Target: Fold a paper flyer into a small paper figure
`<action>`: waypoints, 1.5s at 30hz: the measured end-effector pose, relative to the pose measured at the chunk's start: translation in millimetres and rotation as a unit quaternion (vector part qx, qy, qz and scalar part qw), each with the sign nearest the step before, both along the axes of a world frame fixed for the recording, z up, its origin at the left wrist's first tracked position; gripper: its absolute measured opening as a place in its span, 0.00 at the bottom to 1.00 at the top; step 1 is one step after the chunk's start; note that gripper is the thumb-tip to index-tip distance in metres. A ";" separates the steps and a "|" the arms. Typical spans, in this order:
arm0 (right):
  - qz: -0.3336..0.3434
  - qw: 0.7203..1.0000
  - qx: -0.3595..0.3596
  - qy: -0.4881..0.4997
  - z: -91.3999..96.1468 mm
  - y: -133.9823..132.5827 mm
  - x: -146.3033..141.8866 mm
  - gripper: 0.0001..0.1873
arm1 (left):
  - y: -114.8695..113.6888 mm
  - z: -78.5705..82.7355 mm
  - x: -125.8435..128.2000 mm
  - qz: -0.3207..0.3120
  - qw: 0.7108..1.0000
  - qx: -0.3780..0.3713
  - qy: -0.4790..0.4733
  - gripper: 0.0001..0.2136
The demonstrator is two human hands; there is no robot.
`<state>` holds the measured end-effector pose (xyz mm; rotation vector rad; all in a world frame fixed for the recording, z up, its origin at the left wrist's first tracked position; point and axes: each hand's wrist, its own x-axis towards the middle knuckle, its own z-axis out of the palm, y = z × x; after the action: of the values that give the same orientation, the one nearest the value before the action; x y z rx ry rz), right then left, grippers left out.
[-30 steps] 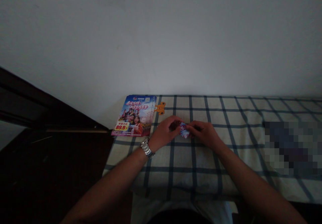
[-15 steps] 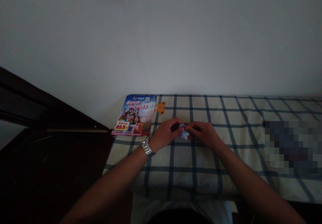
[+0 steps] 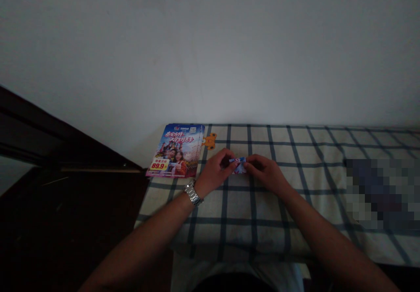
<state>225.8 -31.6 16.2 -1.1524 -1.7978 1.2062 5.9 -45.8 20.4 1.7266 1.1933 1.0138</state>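
A small folded piece of printed paper (image 3: 240, 166), blue, white and pink, is pinched between my two hands just above the checked cloth. My left hand (image 3: 217, 169), with a silver watch at the wrist, grips its left side with thumb and fingers. On the right side, the thumb and fingertips of my right hand (image 3: 265, 171) close on its edge. Part of the paper is hidden behind the fingertips. Left of my left hand lies a stack of colourful flyers (image 3: 177, 150), printed with "89.9".
A checked cloth (image 3: 269, 209) covers the surface, which meets a pale wall (image 3: 229, 56). An orange bear-shaped piece (image 3: 209, 141) lies beside the flyers. At the right is a pixelated dark item (image 3: 377, 191). Dark floor (image 3: 65, 222) shows beyond the left edge.
The folded paper has turned in my fingers and now looks flatter, with more of its blue printed face showing. Both hands stay at nearly the same spot.
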 end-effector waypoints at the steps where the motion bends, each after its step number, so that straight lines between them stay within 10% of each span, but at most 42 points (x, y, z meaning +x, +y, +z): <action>1: -0.002 1.000 0.005 0.002 0.1 -0.1 -0.1 0.13 | -0.6 0.2 0.7 -0.004 1.000 -0.005 -0.006 0.09; 45: -0.021 0.993 0.104 -0.057 5.6 -3.5 -1.3 0.10 | -4.9 3.0 3.7 -0.033 0.999 -0.005 0.037 0.11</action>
<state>224.5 -35.1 21.8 -1.1515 -1.9238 0.9208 9.7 -50.7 23.4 1.7976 1.1776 0.9114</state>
